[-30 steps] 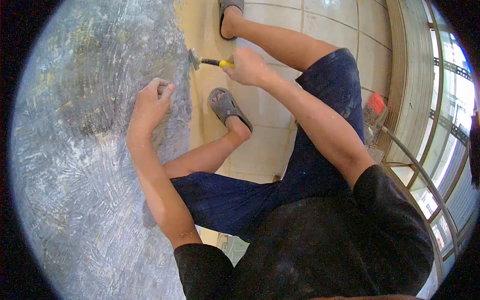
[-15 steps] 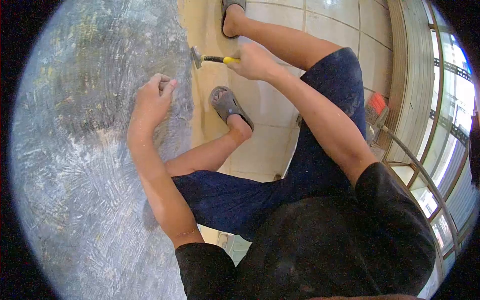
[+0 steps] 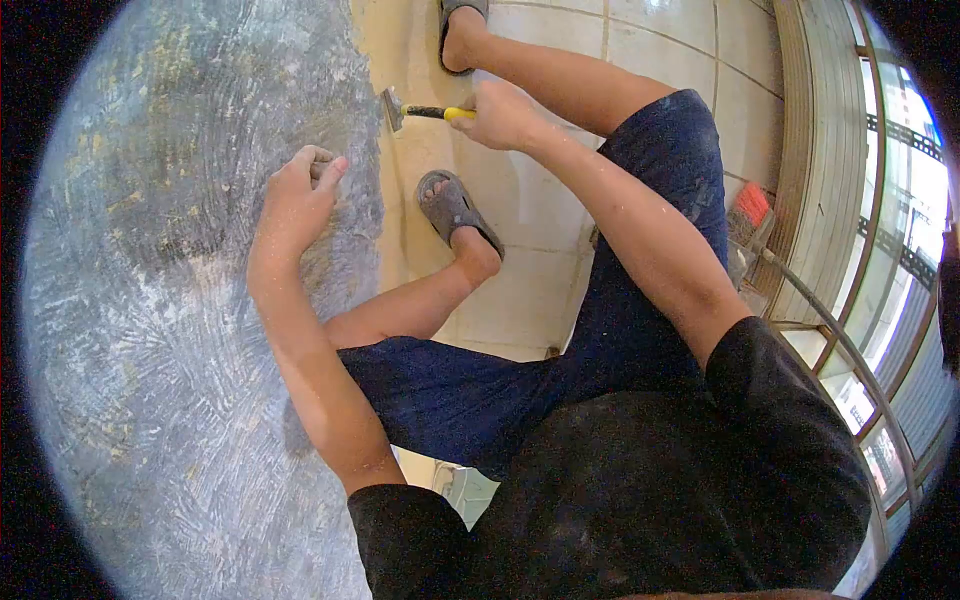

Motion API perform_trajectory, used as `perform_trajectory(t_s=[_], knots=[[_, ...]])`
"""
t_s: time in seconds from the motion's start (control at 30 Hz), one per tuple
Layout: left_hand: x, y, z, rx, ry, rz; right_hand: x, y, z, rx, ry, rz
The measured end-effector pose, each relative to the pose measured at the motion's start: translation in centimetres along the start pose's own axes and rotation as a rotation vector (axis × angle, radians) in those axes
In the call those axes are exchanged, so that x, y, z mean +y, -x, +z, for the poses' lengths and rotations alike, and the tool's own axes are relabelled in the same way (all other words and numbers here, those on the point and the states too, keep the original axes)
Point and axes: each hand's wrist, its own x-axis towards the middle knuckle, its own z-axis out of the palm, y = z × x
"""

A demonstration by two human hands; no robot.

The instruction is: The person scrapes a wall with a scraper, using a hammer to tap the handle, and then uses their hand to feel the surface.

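Note:
My right hand (image 3: pixel 500 115) is closed around the handle of a scraper (image 3: pixel 430 112) with a yellow and black grip and a metal blade. That blade lies against the edge of a rough, grey-mottled surface (image 3: pixel 200 310), where it meets a yellowish strip (image 3: pixel 405 165). Over the grey surface, my left hand (image 3: pixel 308 185) is curled, thumb against bent fingers. Whatever those fingers may hold is hidden. Pale dust marks the fingers.
My sandalled feet rest near the strip, one sandal (image 3: pixel 458 212) just below the scraper. Light tiles (image 3: pixel 550 50) cover the floor. A red-bristled brush (image 3: pixel 750 205) stands at the right, beside a ribbed panel (image 3: pixel 795 120) and a curved hose or bar (image 3: pixel 830 320).
The whole view has shifted slightly, with both hands appearing a little further left. The scraper stays in my right hand at the same edge.

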Motion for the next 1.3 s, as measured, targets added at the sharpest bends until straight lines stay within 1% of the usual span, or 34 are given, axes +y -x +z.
perform_trajectory(t_s=[0.03,0.1,0.2,0.27,0.33,0.4,0.43,0.5,0.53,0.63,0.7,0.73,0.8,0.87,1.0,1.03,1.07,1.1,1.13,1.2,1.23,1.3], knots=[[0.0,0.1,0.1,0.009,0.003,-0.007,-0.2,0.4,-0.2,0.002,-0.002,0.0],[-0.3,-0.1,0.0,0.021,0.012,-0.019,-0.6,1.3,-0.5,0.051,-0.013,-0.081],[-0.2,0.1,0.4,0.024,0.029,-0.006,-0.4,0.1,-0.1,0.057,0.029,-0.043],[0.1,0.0,0.0,-0.012,0.067,-0.027,-0.2,0.1,-0.2,0.058,0.014,-0.041],[0.3,0.0,0.0,0.004,0.056,-0.014,-0.6,0.5,-0.6,0.054,-0.002,-0.04],[0.2,-0.2,0.0,0.025,0.056,-0.009,-0.6,1.3,-0.8,0.052,0.025,-0.097],[0.1,-0.2,-0.1,0.015,0.041,-0.004,-0.4,0.7,-0.5,0.043,0.027,-0.097],[0.2,0.0,0.3,-0.003,0.023,0.007,0.1,-0.4,-0.3,0.024,0.016,-0.025],[0.4,0.0,0.2,0.0,0.053,-0.014,0.1,-0.4,-0.4,0.031,0.016,-0.024],[0.6,-0.1,0.0,0.014,0.054,-0.022,0.0,0.2,-0.2,0.041,0.014,-0.066],[0.3,-0.1,0.1,0.024,0.04,-0.022,0.1,0.7,-0.2,0.079,0.012,-0.132],[0.2,-0.2,0.0,0.016,0.033,-0.006,0.2,0.4,-0.4,0.071,0.013,-0.13],[0.7,0.1,0.1,0.002,0.026,0.018,0.5,-0.4,-1.4,-0.008,-0.009,-0.03],[1.5,0.2,-0.5,0.0,0.057,-0.027,0.3,0.0,-0.8,0.026,0.002,-0.051],[1.2,-0.1,-0.2,0.021,0.057,-0.039,-0.6,1.2,-0.6,0.067,0.026,-0.112],[1.0,-0.1,-0.1,0.047,0.018,0.011,-0.4,0.5,-0.1,0.059,0.028,-0.112],[0.9,0.0,0.0,0.068,-0.023,0.061,-0.2,-0.5,0.5,0.028,0.054,-0.05],[1.1,0.2,0.1,0.063,-0.023,0.062,-0.2,-0.9,0.6,0.004,0.078,0.013],[1.4,0.3,-0.2,0.034,0.009,0.027,-0.1,-0.9,0.5,0.009,0.076,0.013],[1.5,0.3,-0.4,0.005,0.037,-0.003,0.0,-0.3,0.4,0.021,0.049,-0.032],[1.2,0.1,-0.2,0.031,0.04,0.007,-0.4,0.4,-0.3,0.026,0.051,-0.033],[0.7,0.0,-0.1,0.056,0.05,0.011,-0.9,1.8,-1.4,0.046,0.036,-0.121]])
